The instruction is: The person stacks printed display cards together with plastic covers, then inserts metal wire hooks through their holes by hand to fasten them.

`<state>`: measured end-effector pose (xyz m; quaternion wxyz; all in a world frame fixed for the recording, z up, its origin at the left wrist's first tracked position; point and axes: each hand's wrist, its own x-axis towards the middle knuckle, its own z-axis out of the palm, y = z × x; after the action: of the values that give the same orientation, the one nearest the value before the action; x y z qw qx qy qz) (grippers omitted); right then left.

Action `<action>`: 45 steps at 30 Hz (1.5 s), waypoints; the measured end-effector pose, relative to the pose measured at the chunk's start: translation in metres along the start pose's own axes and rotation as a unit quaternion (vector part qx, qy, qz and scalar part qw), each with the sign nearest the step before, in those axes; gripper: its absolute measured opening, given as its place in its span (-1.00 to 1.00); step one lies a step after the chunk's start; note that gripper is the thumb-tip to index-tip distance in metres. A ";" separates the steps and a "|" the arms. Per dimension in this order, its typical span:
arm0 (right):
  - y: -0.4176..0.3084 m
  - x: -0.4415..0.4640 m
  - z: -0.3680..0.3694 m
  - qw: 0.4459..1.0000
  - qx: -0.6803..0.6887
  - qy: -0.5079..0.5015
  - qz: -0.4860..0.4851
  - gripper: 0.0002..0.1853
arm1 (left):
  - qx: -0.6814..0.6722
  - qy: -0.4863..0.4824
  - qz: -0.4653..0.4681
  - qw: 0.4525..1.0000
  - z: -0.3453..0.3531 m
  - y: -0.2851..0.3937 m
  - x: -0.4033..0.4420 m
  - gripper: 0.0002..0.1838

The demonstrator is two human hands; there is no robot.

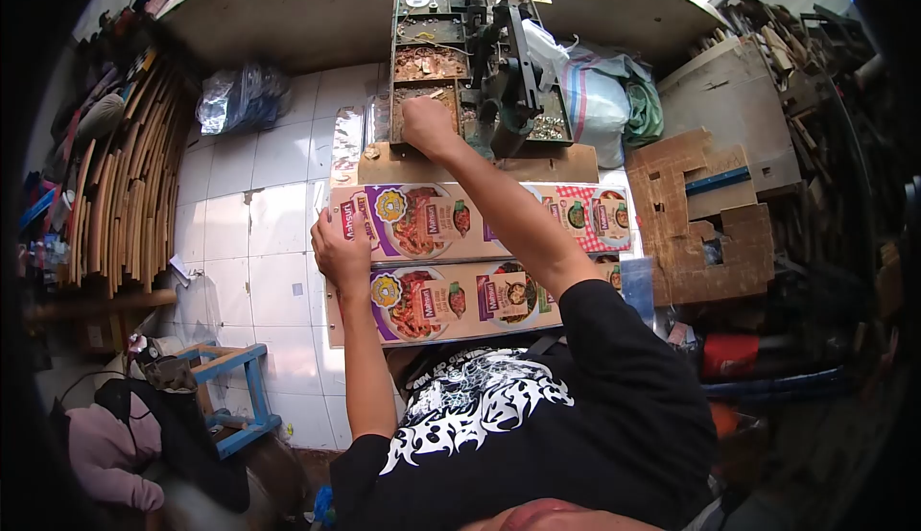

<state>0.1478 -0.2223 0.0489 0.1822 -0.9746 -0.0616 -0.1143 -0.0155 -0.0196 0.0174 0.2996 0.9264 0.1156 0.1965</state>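
1. Printed cardboard [494, 306]: on the near side of the divided tray [394, 61].
2. Left hand [342, 251]: nearer than the tray, touching the cardboard's left edge; grip unclear.
3. Right hand [428, 128]: curled at the tray's near-left compartment, contents hidden.

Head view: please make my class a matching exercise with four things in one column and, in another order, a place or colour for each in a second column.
Things
1. Left hand
2. Right hand
3. Green bag
4. Wooden frame

Places or colours
A. Beside the white sack
B. Painted blue
C. At the left end of a printed panel
D. At the divided tray

Right pairs: 1-C, 2-D, 3-A, 4-B
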 end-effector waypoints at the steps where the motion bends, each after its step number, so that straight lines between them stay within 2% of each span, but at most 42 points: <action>1: -0.001 -0.002 -0.003 1.000 -0.004 0.005 0.000 -0.88 | -0.001 -0.002 0.003 1.000 0.000 0.000 0.000 -0.40; 3: -0.006 -0.014 -0.013 1.000 0.003 0.021 0.001 -0.84 | -0.016 -0.003 -0.004 1.000 -0.001 -0.001 0.001 -0.41; 5: -0.017 -0.035 -0.032 0.991 0.042 0.102 -0.074 -0.82 | -0.020 -0.011 -0.003 1.000 -0.003 -0.002 0.004 -0.41; 7: -0.033 -0.072 -0.064 0.976 0.137 0.124 -0.112 -0.83 | -0.027 -0.024 -0.010 0.999 -0.004 -0.003 0.007 -0.40; 9: -0.033 -0.115 -0.088 0.954 0.216 0.130 -0.164 -0.83 | -0.032 -0.027 -0.008 0.999 -0.006 -0.004 0.010 -0.38; 11: -0.026 -0.160 -0.119 0.940 0.294 0.107 -0.140 -0.85 | -0.021 -0.061 -0.041 0.997 -0.010 0.001 0.015 -0.38; 13: 0.002 -0.202 -0.136 0.937 0.309 0.150 -0.060 -0.88 | -0.029 -0.063 -0.049 0.996 -0.009 -0.003 0.017 -0.39; 15: 0.053 -0.232 -0.140 0.936 0.236 0.258 0.035 -0.89 | -0.064 -0.072 -0.051 0.994 0.000 -0.018 0.023 -0.42; 17: 0.111 -0.261 -0.142 0.896 0.187 0.338 0.218 -0.86 | -0.078 -0.065 -0.040 0.994 0.009 -0.032 0.030 -0.47; 19: 0.177 -0.289 -0.136 0.838 0.156 0.400 0.338 -0.84 | -0.112 -0.064 -0.068 0.989 0.013 -0.039 0.037 -0.52; 21: 0.212 -0.312 -0.142 0.793 0.160 0.407 0.425 -0.81 | -0.133 -0.068 -0.071 0.986 0.014 -0.044 0.044 -0.58; 23: 0.250 -0.334 -0.128 0.766 0.207 0.421 0.440 -0.81 | -0.198 -0.093 -0.110 0.970 0.001 -0.031 0.047 -0.66; 24: 0.279 -0.347 -0.108 0.737 0.290 0.437 0.426 -0.80 | -0.228 -0.110 -0.109 0.961 0.002 -0.039 0.051 -0.70; 25: 0.277 -0.348 -0.107 0.687 0.387 0.426 0.444 -0.80 | -0.260 -0.125 -0.107 0.951 -0.001 -0.040 0.055 -0.73; 26: 0.276 -0.347 -0.105 0.653 0.433 0.431 0.447 -0.79 | -0.299 -0.178 -0.130 0.929 -0.006 -0.043 0.058 -0.72; 27: 0.274 -0.346 -0.105 0.618 0.479 0.434 0.448 -0.79 | -0.295 -0.179 -0.132 0.929 -0.012 -0.041 0.059 -0.72; 28: 0.273 -0.346 -0.107 0.617 0.479 0.431 0.451 -0.79 | -0.322 -0.208 -0.144 0.912 -0.018 -0.040 0.060 -0.72; 30: 0.269 -0.344 -0.115 0.573 0.508 0.433 0.475 -0.76 | -0.355 -0.255 -0.180 0.881 -0.038 -0.027 0.062 -0.69; 31: 0.264 -0.342 -0.120 0.565 0.515 0.429 0.481 -0.77 | -0.352 -0.255 -0.182 0.882 -0.044 -0.024 0.062 -0.69; 35: 0.268 -0.344 -0.118 0.560 0.519 0.435 0.478 -0.77 | -0.378 -0.309 -0.165 0.857 -0.053 -0.020 0.060 -0.62; 37: 0.268 -0.344 -0.116 0.557 0.520 0.439 0.476 -0.77 | -0.435 -0.342 -0.184 0.812 -0.056 -0.016 0.057 -0.57; 39: 0.268 -0.344 -0.118 0.542 0.536 0.450 0.465 -0.82 | -0.479 -0.406 -0.158 0.762 -0.052 -0.019 0.053 -0.52; 41: 0.263 -0.345 -0.122 0.539 0.525 0.464 0.467 -0.84 | -0.493 -0.422 -0.147 0.747 -0.049 -0.026 0.046 -0.50; 43: 0.267 -0.347 -0.127 0.620 0.394 0.534 0.419 -0.81 | -0.512 -0.421 -0.139 0.736 -0.055 -0.024 0.039 -0.50; 44: 0.269 -0.350 -0.131 0.644 0.354 0.564 0.376 -0.83 | -0.532 -0.417 -0.130 0.726 -0.059 -0.023 0.034 -0.49; 45: 0.253 -0.346 -0.146 0.645 0.353 0.564 0.376 -0.83 | -0.532 -0.417 -0.131 0.725 -0.065 -0.017 0.030 -0.49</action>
<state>-0.1746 -0.5380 0.0104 0.5390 -0.5233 0.3893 -0.5331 -0.0187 0.0372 0.0640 0.7844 0.5789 -0.0244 -0.2215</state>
